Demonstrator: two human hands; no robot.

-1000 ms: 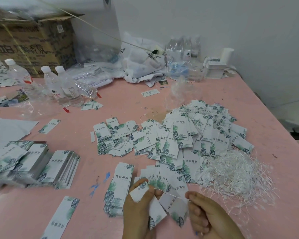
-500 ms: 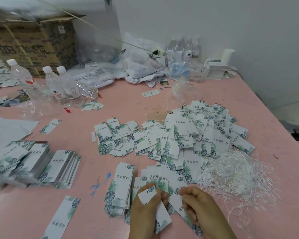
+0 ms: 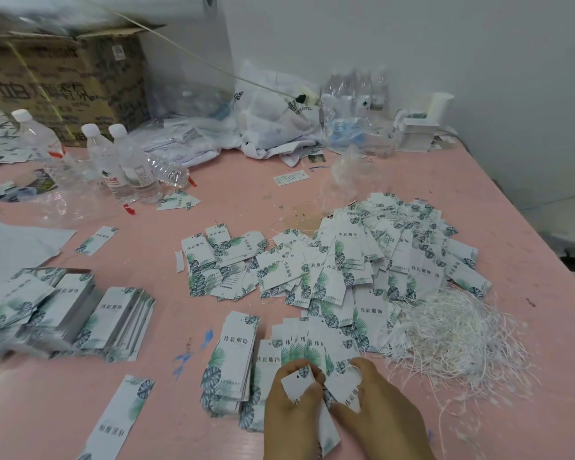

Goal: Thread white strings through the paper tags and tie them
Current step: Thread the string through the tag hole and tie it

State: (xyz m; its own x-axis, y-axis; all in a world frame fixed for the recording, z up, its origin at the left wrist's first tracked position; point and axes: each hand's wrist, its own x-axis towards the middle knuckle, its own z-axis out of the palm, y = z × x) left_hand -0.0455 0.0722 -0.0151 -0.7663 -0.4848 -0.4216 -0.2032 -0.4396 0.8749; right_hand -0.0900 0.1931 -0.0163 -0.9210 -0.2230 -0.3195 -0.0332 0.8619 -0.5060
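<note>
Evidently the work sits at the near edge of the pink table [image 3: 312, 180], a little right of its middle; the left hand [image 3: 291, 403] pinches a paper tag [image 3: 297, 381] by its top end, fingers curled round it with the small punched hole showing just above the fingertips; the right hand [image 3: 379, 403] is curled close against it, pinching a second tag [image 3: 347, 390] and, I judge, a white string at its thumb, though the string there is too fine to be sure of.

Just behind the hands a fanned row of unthreaded tags [image 3: 316, 340] lies on the table; beyond that a broad heap of tags [image 3: 362, 260] spreads toward the right edge; the loose pile of white strings [image 3: 455, 340] lies beside the right hand, touching that heap.

As to handling: the tag looks like thin card, light and fairly stiff, likely to crease if squeezed mid-length; it is best held by the top end beside the hole, flat between thumb and forefinger, leaving the hole free. The string looks limp, thin and nearly weightless, prone to tangle with its neighbours; it is best taken close to its tip so the end stays straight enough to poke through; a single strand must be teased from the pile.
</note>
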